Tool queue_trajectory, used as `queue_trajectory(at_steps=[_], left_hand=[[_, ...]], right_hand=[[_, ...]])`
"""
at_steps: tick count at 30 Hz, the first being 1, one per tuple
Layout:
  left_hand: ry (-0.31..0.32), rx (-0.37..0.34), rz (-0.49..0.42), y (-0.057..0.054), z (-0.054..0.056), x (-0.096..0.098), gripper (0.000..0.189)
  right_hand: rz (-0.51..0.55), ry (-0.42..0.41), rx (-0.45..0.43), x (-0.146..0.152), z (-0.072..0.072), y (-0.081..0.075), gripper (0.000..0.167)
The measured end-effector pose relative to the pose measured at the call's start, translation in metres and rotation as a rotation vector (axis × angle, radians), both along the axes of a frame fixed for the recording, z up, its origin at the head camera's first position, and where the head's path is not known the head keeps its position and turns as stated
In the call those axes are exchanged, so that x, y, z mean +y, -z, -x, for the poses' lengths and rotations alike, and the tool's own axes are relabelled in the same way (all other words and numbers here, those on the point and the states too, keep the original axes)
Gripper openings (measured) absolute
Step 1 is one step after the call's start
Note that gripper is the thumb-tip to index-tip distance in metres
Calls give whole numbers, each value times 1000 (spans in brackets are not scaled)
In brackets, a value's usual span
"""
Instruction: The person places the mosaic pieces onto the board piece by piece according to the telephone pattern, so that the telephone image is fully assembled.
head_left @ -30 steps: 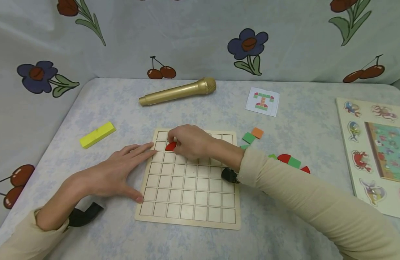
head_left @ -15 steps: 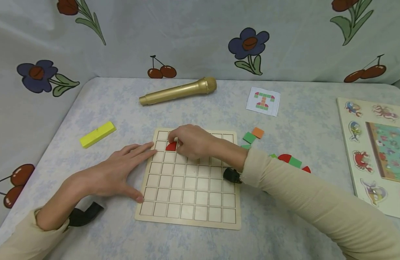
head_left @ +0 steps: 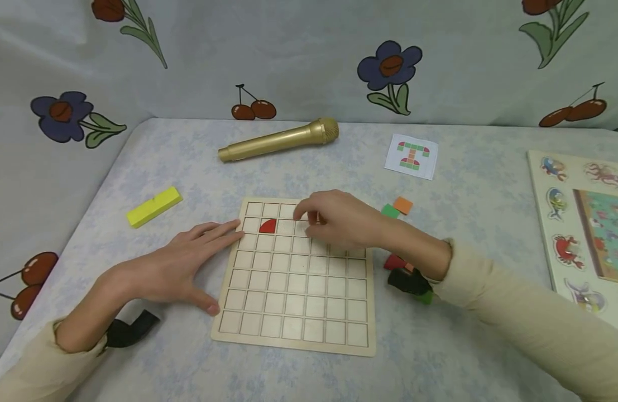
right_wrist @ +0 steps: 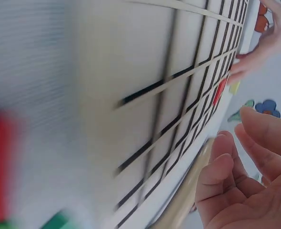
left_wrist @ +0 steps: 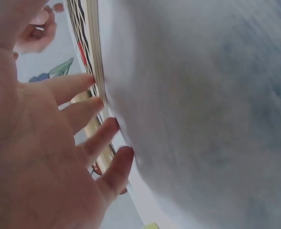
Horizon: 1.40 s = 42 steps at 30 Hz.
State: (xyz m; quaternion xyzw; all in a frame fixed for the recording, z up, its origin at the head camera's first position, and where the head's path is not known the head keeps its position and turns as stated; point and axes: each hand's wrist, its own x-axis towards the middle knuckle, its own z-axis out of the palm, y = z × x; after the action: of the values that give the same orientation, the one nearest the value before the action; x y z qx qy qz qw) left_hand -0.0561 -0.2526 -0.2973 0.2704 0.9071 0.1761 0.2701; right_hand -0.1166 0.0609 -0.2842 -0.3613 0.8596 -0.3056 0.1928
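A pale wooden grid board (head_left: 293, 332) lies flat in front of me in the head view. One red quarter-circle tile (head_left: 268, 226) sits in a cell of its second row, near the left side. My left hand (head_left: 175, 268) is spread along the board's left edge; fingers and thumb reach the rim, and the left wrist view shows the fingertips (left_wrist: 113, 123) at that edge. Over the upper right of the board hovers my right hand (head_left: 341, 220), its fingers loosely bent. In the right wrist view nothing is between its thumb and fingers (right_wrist: 216, 169).
Right of the board lie an orange square (head_left: 403, 205), a green tile (head_left: 390, 211) and a red piece (head_left: 394, 261), partly hidden by the right arm. A patterned card (head_left: 393, 159), gold microphone (head_left: 273, 142) and yellow block (head_left: 154, 206) lie around. At far right is a sea-animal puzzle (head_left: 540, 223).
My right hand has let go of the red quarter-circle tile and moved right across the board. The tile stays in its cell. My left hand keeps its place.
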Motion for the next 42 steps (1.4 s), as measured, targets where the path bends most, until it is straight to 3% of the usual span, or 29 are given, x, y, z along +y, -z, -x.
queue_trajectory(at_steps=[6, 15, 31, 36, 42], left_hand=[[-22, -22, 19, 1, 0, -1, 128], [-37, -21, 17, 2, -1, -1, 135], [-1, -30, -16, 2, -1, 1, 134], [-6, -2, -8, 2, -1, 4, 132], [-27, 18, -9, 5, -4, 7, 130]], right_hand=[[55, 96, -1, 48, -10, 3, 22], [-22, 150, 24, 98, -30, 8, 28], [-81, 221, 55, 121, -36, 10, 30], [-134, 212, 14, 127, -39, 12, 32], [-142, 200, 35, 129, -42, 16, 33]])
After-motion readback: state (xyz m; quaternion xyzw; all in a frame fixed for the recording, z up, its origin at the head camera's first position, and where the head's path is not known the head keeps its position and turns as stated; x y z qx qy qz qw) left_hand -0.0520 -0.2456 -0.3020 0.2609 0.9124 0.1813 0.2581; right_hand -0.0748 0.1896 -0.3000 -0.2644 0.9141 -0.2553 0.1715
